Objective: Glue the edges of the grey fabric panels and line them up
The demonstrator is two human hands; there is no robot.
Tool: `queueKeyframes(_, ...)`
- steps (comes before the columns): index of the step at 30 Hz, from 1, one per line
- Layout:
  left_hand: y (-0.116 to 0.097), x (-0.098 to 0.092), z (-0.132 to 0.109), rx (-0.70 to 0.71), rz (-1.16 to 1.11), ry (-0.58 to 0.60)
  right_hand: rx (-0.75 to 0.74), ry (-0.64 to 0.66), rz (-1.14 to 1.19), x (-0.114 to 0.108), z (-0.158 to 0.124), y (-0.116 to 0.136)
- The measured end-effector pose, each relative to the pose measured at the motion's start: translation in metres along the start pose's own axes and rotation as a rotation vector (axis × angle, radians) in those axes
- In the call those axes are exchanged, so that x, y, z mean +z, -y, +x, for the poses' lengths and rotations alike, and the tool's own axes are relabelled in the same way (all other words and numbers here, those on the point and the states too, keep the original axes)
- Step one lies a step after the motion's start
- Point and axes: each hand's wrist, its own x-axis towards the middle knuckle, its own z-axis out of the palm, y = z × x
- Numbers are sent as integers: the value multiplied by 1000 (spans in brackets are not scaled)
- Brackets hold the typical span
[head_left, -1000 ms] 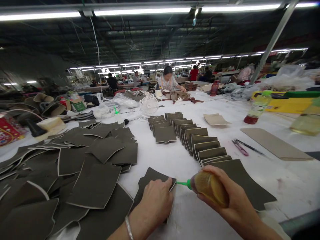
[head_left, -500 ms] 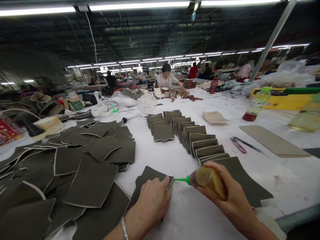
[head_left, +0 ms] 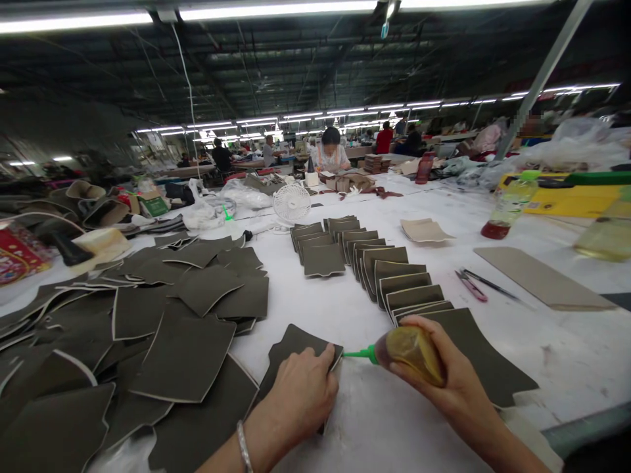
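My left hand (head_left: 306,384) presses on a dark grey-green sheet piece (head_left: 290,341) with a pale edge, index finger near its right corner. The thumb is hidden, and the hand covers much of the piece. Wrapped in my right hand (head_left: 451,378) is a squeeze bottle (head_left: 411,355) of amber liquid, lying on its side. Its thin green nozzle (head_left: 359,353) points left and meets the piece's edge by my left fingertip. Left of my hands lies a loose heap of similar dark pieces (head_left: 182,355). Beyond the bottle runs an overlapping row of dark pieces (head_left: 401,284).
Thread snips (head_left: 472,286) and dark tweezers (head_left: 493,284) lie at right, near a long beige panel (head_left: 539,279). Farther back stand a white fan (head_left: 292,203), a clear bottle with red liquid (head_left: 507,207) and a yellow box (head_left: 566,196). A co-worker (head_left: 330,152) sits across the table.
The view has shifted very slightly. Both hands, the bottle and the piece hold nearly the same place. Across the table, the co-worker's outstretched arm has drawn in.
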Motion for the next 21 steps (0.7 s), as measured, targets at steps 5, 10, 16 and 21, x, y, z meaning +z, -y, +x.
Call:
queueKeyframes(5,2,4,-1,0,-23,-8,118,104,140,2,-7,7)
queueKeyframes(10,2,4,-3,-11,-54,12,139,48,137,3,-5,9)
queueKeyframes(16,3,5,-5,12,-59,29,232,152,245,3,-13,16)
queueKeyframes(21,4,8,-5,-5,-74,31,245,90,238,4,-17,16)
